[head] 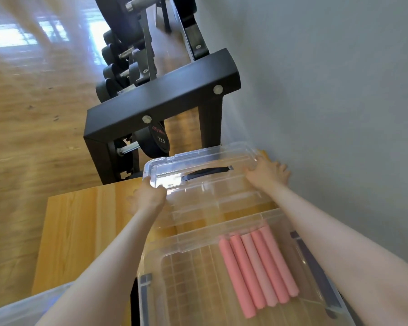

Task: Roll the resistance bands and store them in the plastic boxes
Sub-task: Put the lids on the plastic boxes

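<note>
A clear plastic box (156, 290) stands open on a wooden table at the bottom of the view. Several rolled pink resistance bands (257, 267) lie side by side in its right half. Beyond it, a clear lid (210, 184) with a dark handle is held over the table's far end. My left hand (149, 196) grips the lid's left edge, thumb on top. My right hand (266, 172) holds the lid's right end, fingers spread over its far corner.
The wooden table (80, 231) stands against a grey wall (327, 102) on the right. A black dumbbell rack (160, 102) with dumbbells stands just past the table. Wooden floor (33, 114) lies to the left. A clear plastic edge (21, 309) shows at the bottom left.
</note>
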